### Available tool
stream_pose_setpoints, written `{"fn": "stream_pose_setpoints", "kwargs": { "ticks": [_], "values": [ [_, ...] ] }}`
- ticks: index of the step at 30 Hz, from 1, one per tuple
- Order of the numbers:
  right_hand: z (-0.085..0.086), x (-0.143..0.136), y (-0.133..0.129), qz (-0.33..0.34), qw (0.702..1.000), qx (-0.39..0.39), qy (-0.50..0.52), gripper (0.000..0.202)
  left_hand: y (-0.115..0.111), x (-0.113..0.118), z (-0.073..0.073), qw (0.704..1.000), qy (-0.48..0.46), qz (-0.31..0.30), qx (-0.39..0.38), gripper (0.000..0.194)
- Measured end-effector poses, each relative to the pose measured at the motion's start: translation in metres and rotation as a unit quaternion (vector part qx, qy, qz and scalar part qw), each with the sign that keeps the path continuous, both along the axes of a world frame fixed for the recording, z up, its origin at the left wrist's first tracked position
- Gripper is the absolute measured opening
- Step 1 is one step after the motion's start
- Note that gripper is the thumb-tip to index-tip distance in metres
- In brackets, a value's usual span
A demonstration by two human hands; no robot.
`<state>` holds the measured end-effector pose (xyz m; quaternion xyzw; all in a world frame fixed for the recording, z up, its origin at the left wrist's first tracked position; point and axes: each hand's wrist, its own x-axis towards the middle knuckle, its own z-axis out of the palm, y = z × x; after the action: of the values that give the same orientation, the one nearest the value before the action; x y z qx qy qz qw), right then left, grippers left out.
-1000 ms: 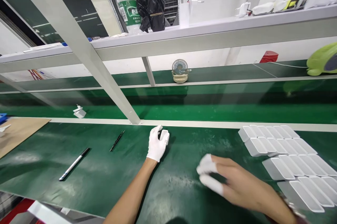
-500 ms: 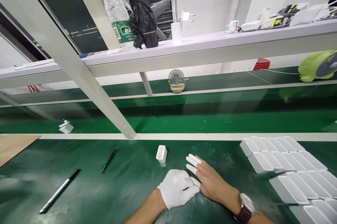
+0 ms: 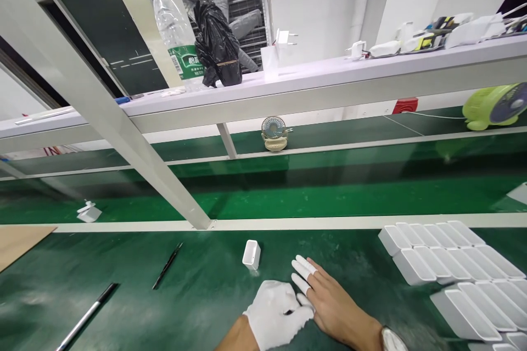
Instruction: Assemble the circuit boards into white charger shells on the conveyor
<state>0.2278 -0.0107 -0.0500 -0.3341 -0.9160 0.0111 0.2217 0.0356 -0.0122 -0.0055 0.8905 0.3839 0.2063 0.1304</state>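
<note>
My left hand [image 3: 274, 312] wears a white glove and is closed, with its fingertips at the thumb side of my right hand. They pinch a white finger cot [image 3: 303, 300] that seems to sit on the right thumb. My right hand [image 3: 331, 299] lies palm down with fingers stretched out. White finger cots [image 3: 303, 269] cover two of its fingers, and a wristwatch [image 3: 392, 340] is on the wrist. Just beyond both hands stands a small white open plastic case [image 3: 251, 255] on the green work surface [image 3: 197, 307].
Rows of white plastic cases [image 3: 453, 263] stand at the right. Black tweezers [image 3: 167, 266] and a silver-and-black pen-like tool [image 3: 87, 315] lie left. A green conveyor belt [image 3: 329, 194] runs behind a slanted metal post [image 3: 144, 161]. The shelf [image 3: 321, 79] above holds a bottle [image 3: 177, 32] and chargers.
The whole view has tilted, so the table and hands appear lower. Both hands keep nearly the same pose, touching at the right thumb. A white piece shows more at the belt's right edge.
</note>
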Motion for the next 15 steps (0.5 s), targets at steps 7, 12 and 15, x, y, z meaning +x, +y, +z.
{"fn": "stream_pose_setpoints", "kwargs": {
  "ticks": [7,12,15],
  "values": [
    [0.009,0.004,0.004,-0.001,0.998,-0.054,0.015,0.055,0.006,0.002,-0.005,0.995,0.038,0.067,-0.061,0.039],
    [0.009,0.005,0.001,-0.01,0.996,-0.084,0.036,0.061,0.013,0.003,-0.003,0.987,0.062,0.073,-0.131,0.044],
    [0.011,0.006,0.001,-0.01,0.995,-0.085,0.049,0.058,0.013,0.004,0.002,0.98,0.063,0.083,-0.167,0.044]
  ]
}}
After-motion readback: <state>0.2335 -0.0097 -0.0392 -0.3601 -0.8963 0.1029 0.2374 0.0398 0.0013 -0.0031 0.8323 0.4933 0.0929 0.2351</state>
